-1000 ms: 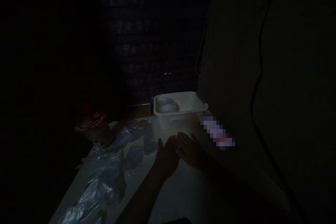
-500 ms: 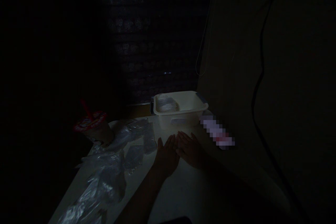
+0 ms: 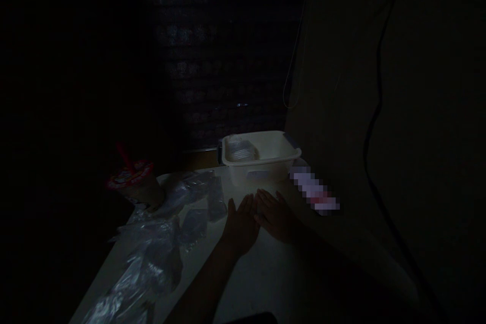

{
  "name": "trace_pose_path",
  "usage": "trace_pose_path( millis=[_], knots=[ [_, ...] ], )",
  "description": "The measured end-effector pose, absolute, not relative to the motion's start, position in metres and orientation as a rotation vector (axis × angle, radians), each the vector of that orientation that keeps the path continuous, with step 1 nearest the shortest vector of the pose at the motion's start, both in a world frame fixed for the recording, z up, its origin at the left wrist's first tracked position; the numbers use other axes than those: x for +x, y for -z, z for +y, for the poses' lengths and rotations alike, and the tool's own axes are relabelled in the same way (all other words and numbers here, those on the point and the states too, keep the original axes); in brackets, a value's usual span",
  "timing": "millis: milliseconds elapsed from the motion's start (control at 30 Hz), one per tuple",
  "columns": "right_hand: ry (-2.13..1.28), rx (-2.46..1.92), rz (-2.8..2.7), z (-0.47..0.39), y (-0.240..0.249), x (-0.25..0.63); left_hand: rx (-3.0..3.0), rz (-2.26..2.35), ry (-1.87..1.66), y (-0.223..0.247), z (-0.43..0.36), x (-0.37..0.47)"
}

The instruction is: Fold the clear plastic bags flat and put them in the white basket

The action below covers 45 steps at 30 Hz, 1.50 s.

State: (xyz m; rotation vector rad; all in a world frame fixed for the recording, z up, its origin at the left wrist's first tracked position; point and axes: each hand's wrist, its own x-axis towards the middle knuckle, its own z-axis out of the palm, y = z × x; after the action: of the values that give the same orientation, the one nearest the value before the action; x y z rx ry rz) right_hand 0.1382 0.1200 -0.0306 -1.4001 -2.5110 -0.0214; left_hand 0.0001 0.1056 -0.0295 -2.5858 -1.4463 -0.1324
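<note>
In the dim head view, my left hand [image 3: 242, 227] rests low over the white table [image 3: 250, 283], its fingers stretched forward and its thumb out to the left. My right hand [image 3: 278, 218] is right beside it, fingers also extended, the inner edges of both hands touching or nearly so. Neither hand appears to hold anything. Just beyond the fingertips stands a cream plastic basin [image 3: 261, 163] with dark grey handles. Inside it, on the left, lies a clear plastic-wrapped bundle [image 3: 242, 151].
Clear plastic packets [image 3: 193, 225] and crumpled plastic bags [image 3: 148, 255] cover the table's left side. A drink cup [image 3: 142, 190] with a red straw stands behind them. To the right lies a pixelated pale object [image 3: 313, 190]. A dark cable [image 3: 368, 136] hangs at the right.
</note>
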Motion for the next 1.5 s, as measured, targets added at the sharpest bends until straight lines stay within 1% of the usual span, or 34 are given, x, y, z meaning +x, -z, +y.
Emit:
trace_pose_path(
  millis=[567,1133,1500],
  knots=[
    [0.113,-1.374,-2.486,0.119,0.034,0.139,-2.636,-1.474,0.149,0.029,0.107,-0.002],
    [0.139,-1.371,-2.551,0.12,0.031,0.142,-2.643,-1.631,0.213,0.024,0.108,0.009],
    [0.134,-1.389,-2.583,0.121,0.031,0.143,-2.668,-1.603,0.206,0.025,0.107,0.009]
  ],
)
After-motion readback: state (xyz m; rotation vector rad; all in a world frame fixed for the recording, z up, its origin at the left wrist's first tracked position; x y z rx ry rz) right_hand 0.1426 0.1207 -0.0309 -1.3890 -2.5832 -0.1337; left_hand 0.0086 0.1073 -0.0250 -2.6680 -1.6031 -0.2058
